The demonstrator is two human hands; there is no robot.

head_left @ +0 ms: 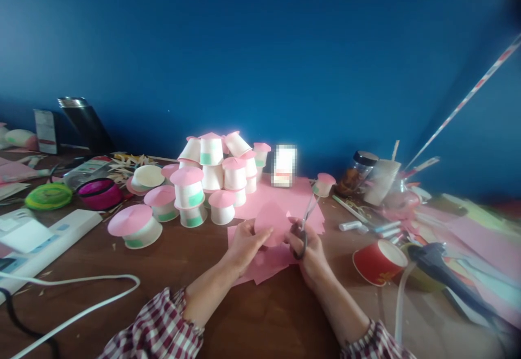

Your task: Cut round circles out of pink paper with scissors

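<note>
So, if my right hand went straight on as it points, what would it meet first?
Probably the pink paper disc your left hand holds; with depth unclear, your right hand may be touching it.

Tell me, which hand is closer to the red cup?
Right. The right hand, holding scissors, is left of the red cup, not touching it. The left hand, holding a pink paper piece, is farther left, beyond the right hand.
</note>
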